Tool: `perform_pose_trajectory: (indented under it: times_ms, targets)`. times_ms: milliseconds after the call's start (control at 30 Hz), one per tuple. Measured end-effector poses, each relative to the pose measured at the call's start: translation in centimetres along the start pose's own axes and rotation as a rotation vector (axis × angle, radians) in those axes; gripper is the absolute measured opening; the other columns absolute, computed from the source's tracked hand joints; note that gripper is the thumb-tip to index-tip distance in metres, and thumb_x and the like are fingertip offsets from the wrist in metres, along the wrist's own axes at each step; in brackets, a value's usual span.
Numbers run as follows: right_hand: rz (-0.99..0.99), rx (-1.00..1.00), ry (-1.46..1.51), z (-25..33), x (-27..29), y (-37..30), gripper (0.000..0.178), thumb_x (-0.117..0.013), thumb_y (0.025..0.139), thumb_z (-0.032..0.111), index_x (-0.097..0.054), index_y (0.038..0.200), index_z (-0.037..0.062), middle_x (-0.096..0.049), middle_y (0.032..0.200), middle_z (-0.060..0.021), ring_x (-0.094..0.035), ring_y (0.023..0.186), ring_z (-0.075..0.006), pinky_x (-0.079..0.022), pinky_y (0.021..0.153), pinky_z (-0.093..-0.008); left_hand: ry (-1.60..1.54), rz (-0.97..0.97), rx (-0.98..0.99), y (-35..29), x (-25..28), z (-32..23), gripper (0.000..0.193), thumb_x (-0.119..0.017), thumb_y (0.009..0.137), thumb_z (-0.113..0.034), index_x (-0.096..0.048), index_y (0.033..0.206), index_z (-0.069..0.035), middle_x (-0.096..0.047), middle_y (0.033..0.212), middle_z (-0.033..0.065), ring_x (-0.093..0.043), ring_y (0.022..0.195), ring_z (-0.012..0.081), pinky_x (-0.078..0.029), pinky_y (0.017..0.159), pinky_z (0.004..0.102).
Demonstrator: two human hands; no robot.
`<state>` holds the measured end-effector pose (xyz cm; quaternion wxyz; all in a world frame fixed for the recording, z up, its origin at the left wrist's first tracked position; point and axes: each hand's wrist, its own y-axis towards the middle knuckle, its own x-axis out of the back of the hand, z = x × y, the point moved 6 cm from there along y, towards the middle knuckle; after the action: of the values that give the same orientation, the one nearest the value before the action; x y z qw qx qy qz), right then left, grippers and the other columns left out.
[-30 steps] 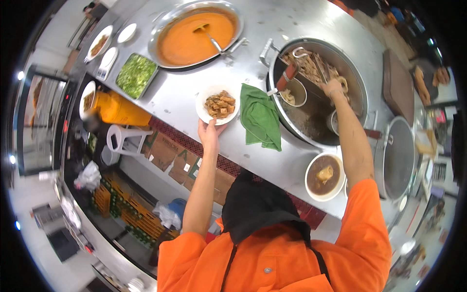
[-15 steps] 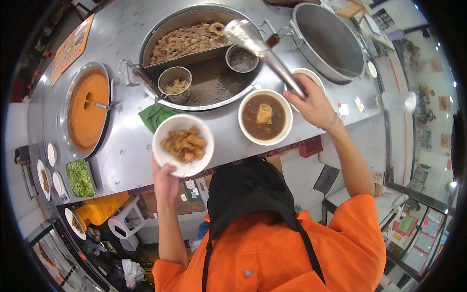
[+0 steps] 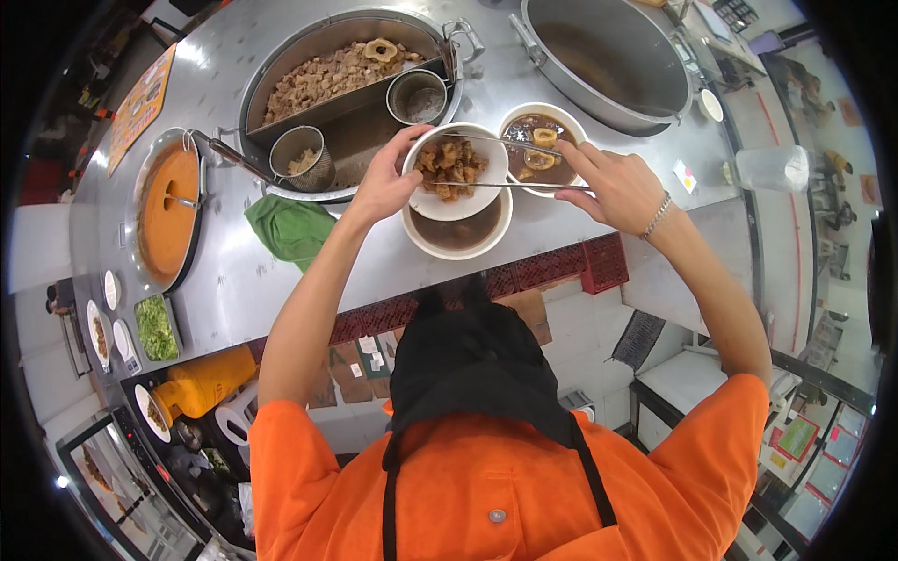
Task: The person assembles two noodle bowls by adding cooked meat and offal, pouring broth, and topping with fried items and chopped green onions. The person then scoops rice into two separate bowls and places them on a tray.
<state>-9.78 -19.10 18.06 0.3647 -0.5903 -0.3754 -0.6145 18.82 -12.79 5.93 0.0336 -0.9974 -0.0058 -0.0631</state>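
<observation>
Meat bowl [image 3: 475,209], its rim in the left hand's [image 3: 383,185] fingers, has moved over the soup bowl [image 3: 456,255]. Right hand [image 3: 615,190] holds parted tongs [image 3: 533,186] across it, so most meat [image 3: 454,166] now lies between their arms.

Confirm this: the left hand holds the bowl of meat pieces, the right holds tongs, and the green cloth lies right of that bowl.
No: the head view shows the green cloth left of the bowl of meat pieces. The left hand does hold it, and the right hand holds tongs.
</observation>
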Motion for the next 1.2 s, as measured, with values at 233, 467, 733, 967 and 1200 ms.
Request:
perform_pose_trajectory:
  times_ms: [233,467,733,967,1200]
  targets:
    - [0.08,0.011,0.067,-0.3,-3.5,-0.8,0.047,-0.066,0.099,0.039,-0.056,0.129,0.0046,-0.066,0.094,-0.0133,-0.069,0.07,-0.0338,-0.054,0.061,-0.0436,0.074,-0.145,-0.104,-2.1,-1.1,0.3,0.073,-0.048,0.076,0.016,-0.051,0.146,-0.007,-0.06,0.136,0.0102,-0.058,0.127,0.0213,-0.042,0.113,0.0348]
    - [0.123,-0.028,0.141,1.3,-3.7,-1.1,0.044,-0.065,0.1,0.038,-0.058,0.126,0.0037,-0.067,0.092,-0.015,-0.069,0.071,-0.037,-0.055,0.063,-0.0457,0.238,-0.285,-0.248,-3.8,-0.7,-0.4,0.068,-0.053,0.073,0.012,-0.057,0.138,-0.008,-0.062,0.124,0.0152,-0.062,0.12,0.0332,-0.047,0.105,0.0384]
    - [0.129,-0.076,0.178,3.2,-2.7,-1.3,0.044,-0.064,0.1,0.038,-0.059,0.124,0.0015,-0.069,0.093,-0.0156,-0.07,0.073,-0.0363,-0.056,0.064,-0.0457,0.431,-0.357,-0.429,-5.0,0.2,-1.8,0.071,-0.054,0.069,0.014,-0.058,0.136,-0.009,-0.059,0.13,0.0174,-0.06,0.122,0.0382,-0.047,0.105,0.0414]
    - [0.177,-0.076,0.113,3.6,-2.5,-2.4,0.045,-0.064,0.1,0.039,-0.059,0.125,0.0014,-0.07,0.092,-0.0151,-0.071,0.071,-0.0353,-0.057,0.064,-0.0445,0.414,-0.367,-0.479,-4.8,1.3,-1.7,0.072,-0.055,0.067,0.016,-0.06,0.135,-0.008,-0.059,0.131,0.0185,-0.06,0.121,0.0396,-0.048,0.104,0.0421]
    - [0.221,-0.108,0.17,3.6,-1.9,-3.7,0.043,-0.07,0.097,0.033,-0.06,0.127,0.0029,-0.067,0.088,-0.0128,-0.068,0.071,-0.0351,-0.054,0.061,-0.0448,0.381,-0.397,-0.506,-4.3,2.5,-1.2,0.071,-0.055,0.067,0.017,-0.06,0.134,-0.006,-0.06,0.129,0.0192,-0.061,0.119,0.0397,-0.049,0.103,0.042]
